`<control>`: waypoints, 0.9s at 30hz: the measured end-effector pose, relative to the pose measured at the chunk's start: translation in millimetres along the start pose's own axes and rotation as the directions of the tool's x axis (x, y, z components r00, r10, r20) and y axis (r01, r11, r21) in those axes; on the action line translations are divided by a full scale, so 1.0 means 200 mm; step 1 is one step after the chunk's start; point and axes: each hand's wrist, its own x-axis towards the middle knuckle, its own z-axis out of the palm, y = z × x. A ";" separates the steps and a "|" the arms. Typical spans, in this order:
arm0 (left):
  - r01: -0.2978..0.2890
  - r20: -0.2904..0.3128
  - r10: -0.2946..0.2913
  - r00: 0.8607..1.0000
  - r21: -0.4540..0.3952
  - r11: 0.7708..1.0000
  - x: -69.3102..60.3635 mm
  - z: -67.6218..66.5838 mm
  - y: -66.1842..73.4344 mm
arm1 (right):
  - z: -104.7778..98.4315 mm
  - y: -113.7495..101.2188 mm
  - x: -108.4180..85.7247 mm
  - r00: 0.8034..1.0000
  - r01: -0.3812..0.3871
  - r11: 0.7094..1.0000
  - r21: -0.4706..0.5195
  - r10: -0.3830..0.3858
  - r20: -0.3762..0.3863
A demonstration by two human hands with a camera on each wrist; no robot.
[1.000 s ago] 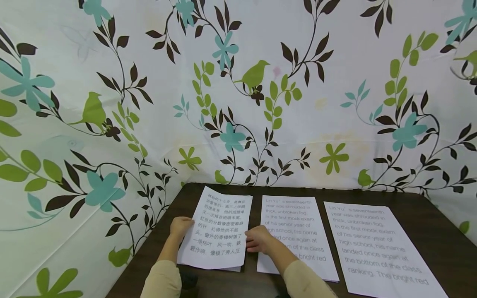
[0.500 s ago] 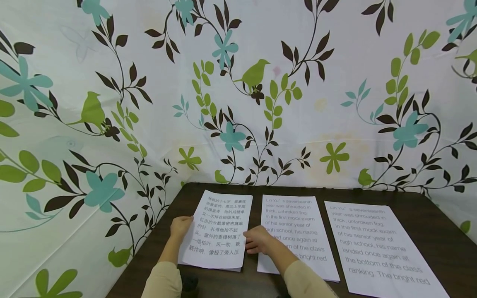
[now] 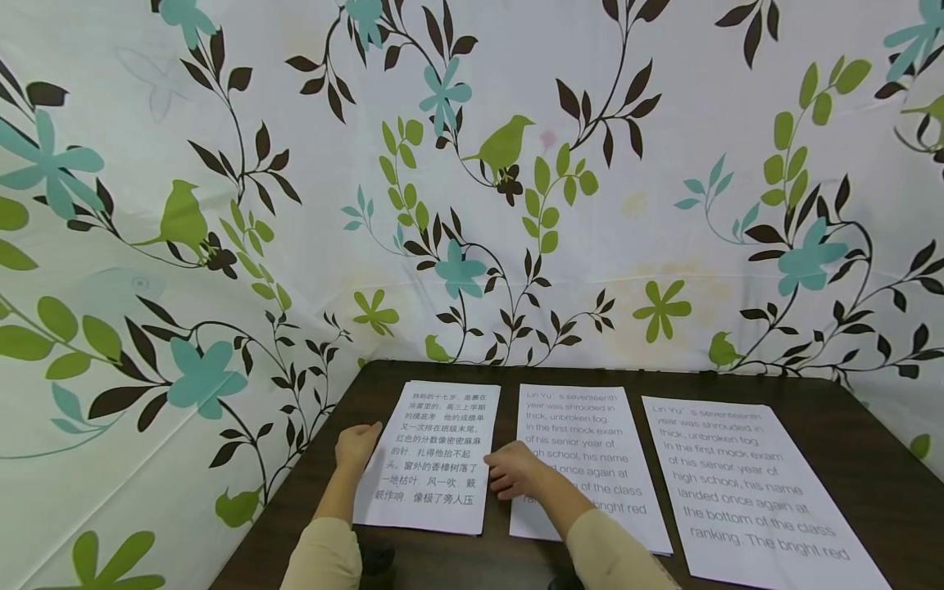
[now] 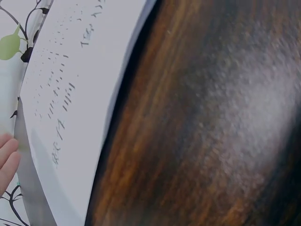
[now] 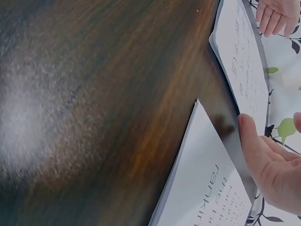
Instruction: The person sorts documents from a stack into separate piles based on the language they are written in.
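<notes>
In the head view a stack of sheets with Chinese text [image 3: 435,459] lies flat on the dark table. My left hand [image 3: 357,447] is beside its left edge; the right wrist view shows that left hand [image 5: 278,16] with fingers straight and slightly parted. At the stack's right edge is my right hand [image 3: 515,471], partly over the middle stack of English text [image 3: 583,459]. In the right wrist view one extended digit of the right hand [image 5: 270,165] meets the Chinese stack's edge, the other fingers loosely bent. Only fingertips of the left hand [image 4: 8,160] show in the left wrist view.
A third sheet or stack with English text [image 3: 745,483] lies on the right of the dark table [image 3: 442,373]. Behind the table hangs a white cloth [image 3: 590,229] patterned with leaves, flowers and birds.
The top sheet's raised upper-left corner has come down, and the Chinese stack's edges line up more closely. Both hands stay at its sides, the left fingers now slightly off the paper.
</notes>
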 end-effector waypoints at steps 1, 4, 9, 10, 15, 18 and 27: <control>-0.001 -0.001 0.001 1.000 -0.007 1.000 0.04 0.03 -0.04 | 0.00 0.00 0.00 1.000 -0.002 1.000 -0.007 0.002 -0.008; 0.020 -0.011 -0.020 1.000 -0.033 0.999 0.15 0.10 -0.15 | -0.01 -0.02 -0.01 1.000 -0.009 1.000 -0.025 0.009 -0.026; 0.073 -0.022 -0.076 0.997 -0.109 0.991 0.19 0.14 -0.16 | -0.02 -0.04 -0.02 0.999 -0.010 0.998 -0.055 0.008 -0.036; 0.075 -0.017 -0.078 0.997 -0.118 0.990 0.19 0.14 -0.16 | -0.02 -0.04 -0.02 0.999 -0.009 0.998 -0.061 0.007 -0.037; 0.069 0.009 -0.068 0.998 -0.154 0.986 0.20 0.15 -0.13 | -0.06 -0.05 -0.02 0.999 0.013 0.996 -0.085 -0.017 -0.043; 0.048 0.026 -0.044 0.999 -0.183 0.982 0.20 0.17 -0.11 | -0.08 -0.05 -0.02 0.998 0.026 0.996 -0.080 -0.029 -0.046; 0.048 0.075 -0.029 0.997 -0.260 0.964 0.20 0.25 -0.05 | -0.18 -0.10 -0.06 0.993 -0.011 0.996 -0.092 0.000 -0.122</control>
